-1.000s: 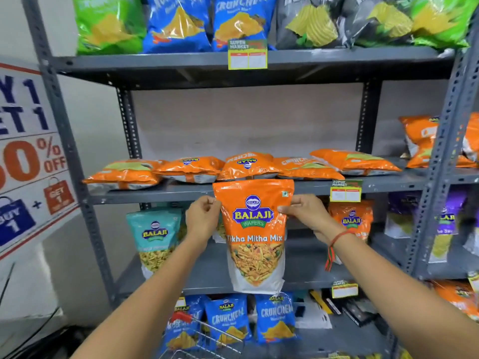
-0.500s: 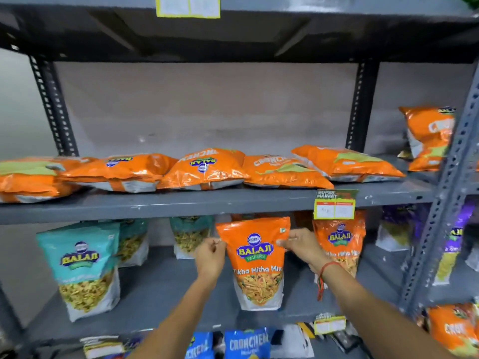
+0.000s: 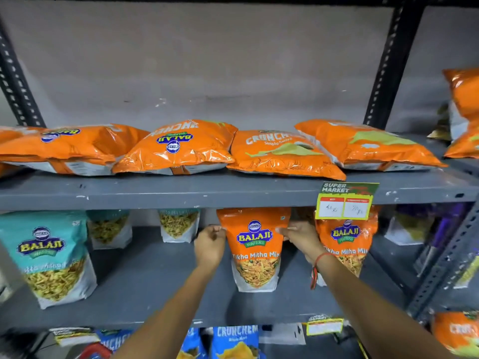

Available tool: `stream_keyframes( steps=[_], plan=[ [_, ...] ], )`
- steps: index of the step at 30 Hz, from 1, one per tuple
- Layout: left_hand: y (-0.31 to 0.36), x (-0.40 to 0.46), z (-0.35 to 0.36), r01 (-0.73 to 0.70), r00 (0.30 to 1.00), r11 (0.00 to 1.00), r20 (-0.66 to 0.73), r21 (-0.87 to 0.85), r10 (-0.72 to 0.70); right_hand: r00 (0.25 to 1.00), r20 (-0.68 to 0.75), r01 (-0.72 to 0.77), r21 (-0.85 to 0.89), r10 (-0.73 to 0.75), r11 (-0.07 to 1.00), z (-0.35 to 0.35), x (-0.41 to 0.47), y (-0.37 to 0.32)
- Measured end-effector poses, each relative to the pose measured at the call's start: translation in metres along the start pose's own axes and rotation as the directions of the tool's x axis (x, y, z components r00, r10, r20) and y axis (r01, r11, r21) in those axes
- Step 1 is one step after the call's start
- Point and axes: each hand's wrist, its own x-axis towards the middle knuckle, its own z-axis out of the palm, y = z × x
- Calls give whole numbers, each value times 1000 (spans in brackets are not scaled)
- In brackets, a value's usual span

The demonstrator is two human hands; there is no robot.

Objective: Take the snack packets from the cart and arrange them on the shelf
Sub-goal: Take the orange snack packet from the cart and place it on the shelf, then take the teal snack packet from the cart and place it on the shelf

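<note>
An orange Balaji Tikha Mitha Mix packet point(image 3: 255, 252) stands upright on the grey middle shelf point(image 3: 155, 294), under the shelf above. My left hand point(image 3: 210, 244) pinches its upper left edge and my right hand point(image 3: 302, 239) grips its upper right edge. A second orange packet of the same kind point(image 3: 347, 244) stands just to the right, partly behind my right wrist. The packet's base rests on or just above the shelf board; I cannot tell which.
Teal Balaji packets point(image 3: 51, 257) stand at the left of the same shelf. Orange Crunchem bags point(image 3: 178, 149) lie flat on the shelf above. A price tag point(image 3: 344, 203) hangs from that shelf's edge. Blue packets point(image 3: 233, 340) and a red cart handle point(image 3: 93, 352) sit below.
Both hands have carried the orange packet down and forward, from in front of the upper shelf edge into the middle shelf. The view has moved closer and lower.
</note>
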Motion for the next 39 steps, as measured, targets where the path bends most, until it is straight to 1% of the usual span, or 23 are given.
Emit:
stream_keyframes(
  steps=[3, 4, 5, 7, 8, 9, 11, 14, 16, 19, 21, 24, 26, 29, 31, 32, 33, 35, 37, 39],
  plan=[
    [0, 1, -4, 12, 1000, 1000, 0, 20, -12, 1000, -9, -21, 30, 21, 999, 5, -1, 3],
    [0, -1, -7, 18, 1000, 1000, -2, 18, -18, 998, -50, -24, 35, 26, 999, 8, -4, 3],
    [0, -3, -11, 18, 1000, 1000, -10, 10, -18, 991, -130, -22, 38, 27, 999, 11, -6, 3],
    [2, -11, -24, 4, 999, 1000, -46, -25, -5, 945, -326, 28, 54, -9, 998, 19, -14, -1],
    [4, -16, -33, -5, 998, 998, -70, -56, 1, 917, -397, 60, 67, -29, 996, 25, -19, -6],
    [6, -21, -45, -13, 996, 996, -93, -88, 5, 901, -433, 80, 90, -33, 993, 31, -25, -11],
    [8, -34, -73, -20, 989, 994, -145, -105, 5, 910, -412, 117, 153, -45, 981, 49, -43, -26],
    [8, -54, -128, -29, 973, 996, -231, -86, 8, 955, -265, 194, 210, -135, 958, 89, -77, -55],
    [4, -72, -172, -57, 961, 992, -276, -116, 23, 973, -116, 223, 253, -199, 941, 124, -105, -77],
    [-10, -98, -246, -84, 940, 979, -341, -184, 17, 955, 88, 242, 319, -283, 916, 179, -155, -107],
    [-28, -118, -296, -69, 916, 980, -402, -186, -12, 920, 229, 242, 308, -318, 920, 215, -191, -117],
    [-69, -155, -365, 2, 844, 993, -533, -114, -63, 834, 455, 204, 274, -313, 940, 267, -240, -114],
    [-102, -184, -403, 103, 797, 990, -588, -92, -137, 772, 573, 177, 220, -274, 959, 300, -268, -100],
    [-159, -232, -447, 317, 704, 947, -659, -39, -263, 659, 727, 151, 125, -194, 981, 347, -298, -67],
    [-201, -268, -468, 484, 635, 875, -699, 28, -329, 564, 818, 175, 8, -107, 984, 378, -310, -42],
    [-224, -286, -475, 573, 609, 817, -697, 57, -379, 508, 860, 190, -52, -53, 980, 394, -315, -29],
    [-246, -303, -479, 662, 579, 745, -682, 75, -446, 451, 892, 206, -110, 5, 972, 411, -318, -17],
    [-288, -335, -482, 816, 479, 574, -637, 69, -604, 355, 928, 275, -219, 113, 936, 445, -322, 7],
    [-324, -361, -474, 904, 371, 426, -570, 41, -733, 271, 943, 354, -285, 194, 891, 480, -324, 33],
    [-351, -378, -459, 946, 282, 323, -496, 4, -821, 203, 937, 428, -346, 284, 835, 515, -326, 60]
  ],
)
